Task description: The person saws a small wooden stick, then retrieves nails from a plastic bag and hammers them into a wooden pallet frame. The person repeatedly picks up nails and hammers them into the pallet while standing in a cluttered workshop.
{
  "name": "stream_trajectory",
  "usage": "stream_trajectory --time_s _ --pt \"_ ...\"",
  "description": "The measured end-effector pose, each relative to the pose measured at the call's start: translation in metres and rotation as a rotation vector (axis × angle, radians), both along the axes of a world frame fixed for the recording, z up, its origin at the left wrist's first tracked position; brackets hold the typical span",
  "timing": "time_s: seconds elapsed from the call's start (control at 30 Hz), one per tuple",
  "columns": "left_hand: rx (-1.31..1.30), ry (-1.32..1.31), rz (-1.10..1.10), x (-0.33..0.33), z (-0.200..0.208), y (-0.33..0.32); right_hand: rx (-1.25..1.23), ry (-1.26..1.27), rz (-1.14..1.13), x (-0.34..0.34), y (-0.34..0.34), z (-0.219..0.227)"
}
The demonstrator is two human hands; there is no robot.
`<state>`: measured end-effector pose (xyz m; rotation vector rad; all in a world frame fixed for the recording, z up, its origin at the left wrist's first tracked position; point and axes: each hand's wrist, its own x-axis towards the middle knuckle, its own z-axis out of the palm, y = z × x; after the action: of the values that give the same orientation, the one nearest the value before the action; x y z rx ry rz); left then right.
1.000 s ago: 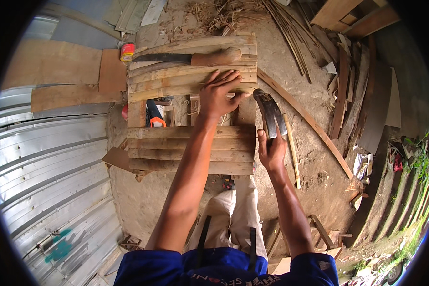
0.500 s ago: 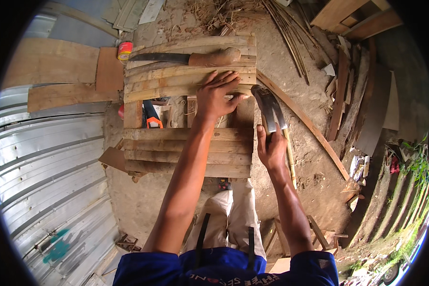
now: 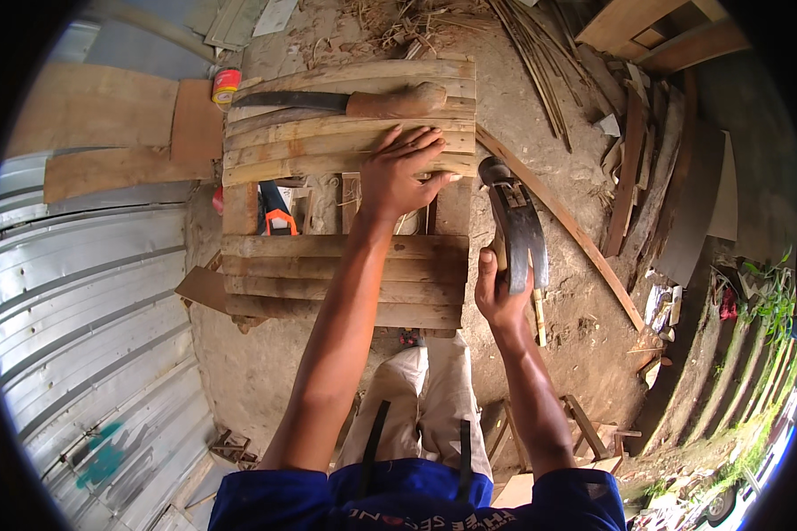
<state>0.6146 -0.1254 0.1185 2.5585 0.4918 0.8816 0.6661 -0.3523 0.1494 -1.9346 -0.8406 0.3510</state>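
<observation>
My left hand (image 3: 405, 173) lies on the pale wooden slats (image 3: 305, 133) of a slatted wooden piece, its fingers stretched out flat. Its thumb rests along the near edge of the front slat in the far group. In my right hand (image 3: 507, 296), the fingers are wrapped round the handle of a claw hammer (image 3: 521, 221). The hammer's dark metal head is just right of the slat ends, apart from them. On the far slats lies a machete (image 3: 297, 100) with a dark blade and a wooden handle (image 3: 397, 102).
A tool with an orange-edged handle (image 3: 280, 221) shows through the gap between the slat groups. A red and yellow can (image 3: 226, 85) stands at the far left. Rightward, a long wooden strip (image 3: 567, 230) lies on the ground. Corrugated metal sheeting (image 3: 88, 301) lines the left side.
The hammer has moved away from the slat ends, a little rightward, and looks larger, raised nearer to the camera. My left hand stays in place on the slats.
</observation>
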Motion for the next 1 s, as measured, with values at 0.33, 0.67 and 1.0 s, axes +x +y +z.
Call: stream_trajectory --time_s 0.33,0.67,1.0 --pt "-0.036 0.052 -0.063 -0.004 0.001 0.004 -0.042 0.229 -0.188 0.044 0.068 -0.02" --pt "-0.191 -0.07 -0.096 -0.011 0.006 0.003 0.287 0.552 -0.166 0.048 0.083 -0.053" --pt "-1.008 0.233 0.578 -0.033 0.006 -0.052 0.116 0.457 -0.194 0.037 0.078 -0.056"
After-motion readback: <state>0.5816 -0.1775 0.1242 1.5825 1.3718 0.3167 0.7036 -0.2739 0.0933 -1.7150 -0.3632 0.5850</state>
